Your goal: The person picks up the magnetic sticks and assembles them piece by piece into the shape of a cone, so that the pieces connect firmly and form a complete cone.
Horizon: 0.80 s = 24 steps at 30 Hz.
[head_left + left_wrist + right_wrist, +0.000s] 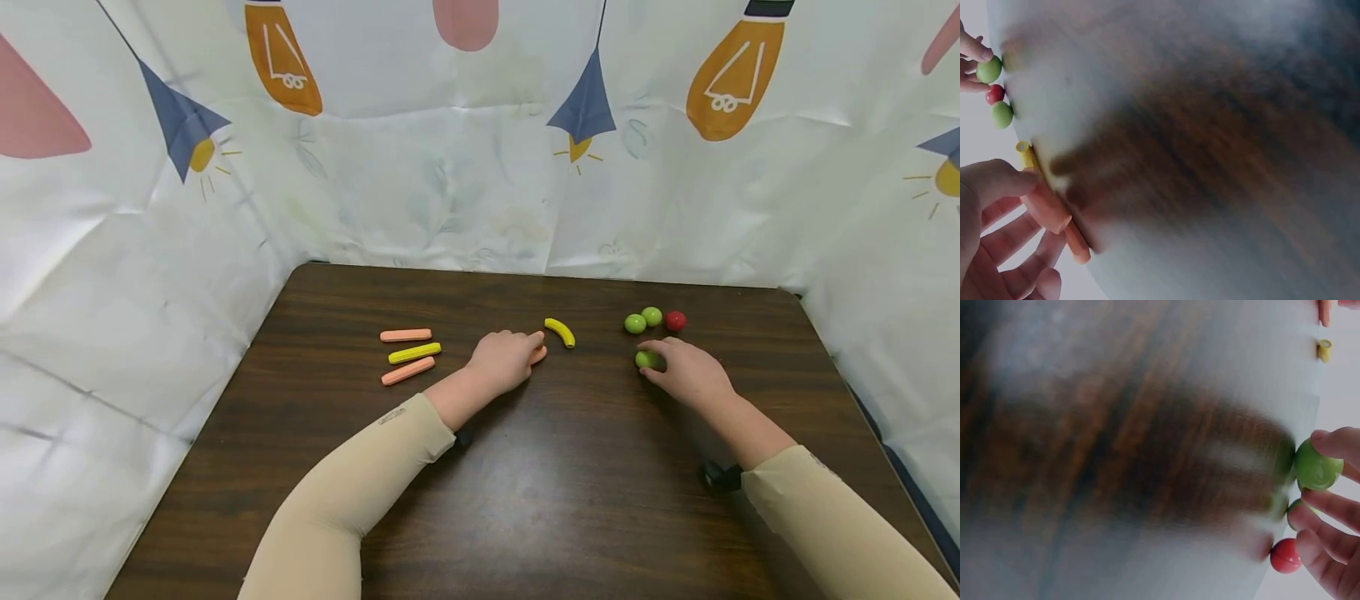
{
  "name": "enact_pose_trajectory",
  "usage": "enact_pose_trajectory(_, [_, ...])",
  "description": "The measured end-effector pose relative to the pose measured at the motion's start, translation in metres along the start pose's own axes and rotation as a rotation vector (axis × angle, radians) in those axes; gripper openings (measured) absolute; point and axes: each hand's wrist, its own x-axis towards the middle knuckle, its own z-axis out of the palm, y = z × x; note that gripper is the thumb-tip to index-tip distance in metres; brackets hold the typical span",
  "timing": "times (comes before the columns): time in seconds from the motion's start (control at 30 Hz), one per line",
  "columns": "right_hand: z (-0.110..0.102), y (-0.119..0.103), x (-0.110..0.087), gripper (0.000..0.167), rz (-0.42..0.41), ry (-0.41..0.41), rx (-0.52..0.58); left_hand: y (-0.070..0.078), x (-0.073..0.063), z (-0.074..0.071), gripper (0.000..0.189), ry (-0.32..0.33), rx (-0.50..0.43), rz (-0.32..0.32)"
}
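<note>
My left hand (504,360) pinches a short salmon-orange stick (1047,209) between thumb and fingers, low over the table. A second orange stick (1077,245) shows just past it in the left wrist view. Right beyond the fingertips lies a curved yellow tube (560,332). On the right, my right hand (690,373) has thumb and fingers around a green ball (1317,465) at the tabletop. Behind that hand sit two more green balls (635,323) and a red ball (676,321), close together.
Left of my left hand, two salmon-orange sticks (406,335) lie with a ribbed yellow stick (415,353) between them, roughly in a row. The dark wood table (555,500) ends at the back against a white printed curtain (465,192), which also hangs along both sides.
</note>
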Motion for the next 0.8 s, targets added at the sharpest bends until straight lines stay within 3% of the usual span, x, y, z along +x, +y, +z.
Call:
enact_pose_trajectory(0.33, [0.001,-0.005,-0.005,0.043,-0.028,0.049,0.046,-0.003,-0.005,0.001,0.039,-0.045,-0.066,-0.045])
enact_pose_trajectory(0.53, [0.005,-0.013,-0.008,0.042,-0.040,0.064,0.068,-0.006,-0.013,-0.002,0.041,-0.109,-0.201,-0.076])
enact_pose_trajectory(0.8, [0.009,-0.028,-0.011,0.042,-0.077,0.076,0.072,-0.012,-0.018,-0.004,0.034,-0.173,-0.259,-0.064])
